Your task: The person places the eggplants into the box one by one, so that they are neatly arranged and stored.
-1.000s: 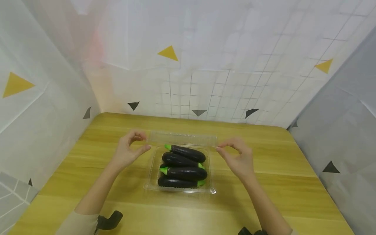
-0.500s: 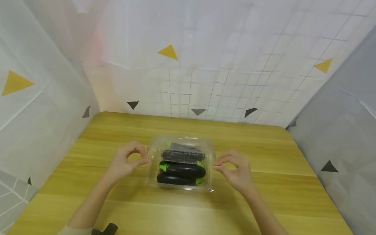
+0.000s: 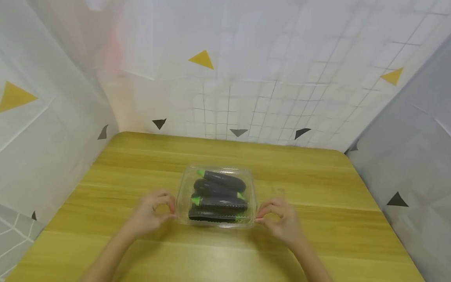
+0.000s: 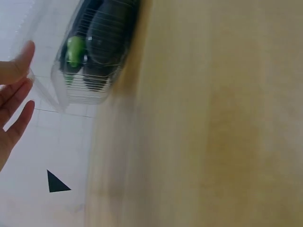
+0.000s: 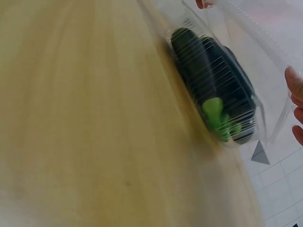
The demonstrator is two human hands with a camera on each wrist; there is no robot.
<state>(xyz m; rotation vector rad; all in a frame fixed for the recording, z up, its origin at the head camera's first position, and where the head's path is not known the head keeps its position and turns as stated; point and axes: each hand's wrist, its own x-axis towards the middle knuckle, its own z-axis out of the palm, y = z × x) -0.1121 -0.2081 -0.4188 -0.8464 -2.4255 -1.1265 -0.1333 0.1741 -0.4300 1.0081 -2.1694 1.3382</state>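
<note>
A clear plastic clamshell box [image 3: 180,197] stands on the table with several dark purple eggplants [image 3: 219,188] in it, their green stem ends showing. Its hinged lid [image 5: 258,35] slants over them, its front edge still raised above the base in both wrist views. At the lid's left front corner, my left hand [image 3: 153,211] pinches the edge between thumb and fingers. My right hand [image 3: 280,219] pinches the opposite front corner, thumb against forefinger. Through the ribbed wall in the right wrist view, an eggplant [image 5: 193,61] lies lengthwise.
The wood-grain table [image 3: 218,258] extends around the box on all sides. Behind it rises a white sheet wall [image 3: 275,105] with grid lines and triangle marks. Similar sheets stand at the left [image 3: 53,149] and right [image 3: 415,156].
Both hands have come toward the table's near side and down, swinging the lid forward from behind the box until it covers the eggplants. The box has stayed nearly in place.
</note>
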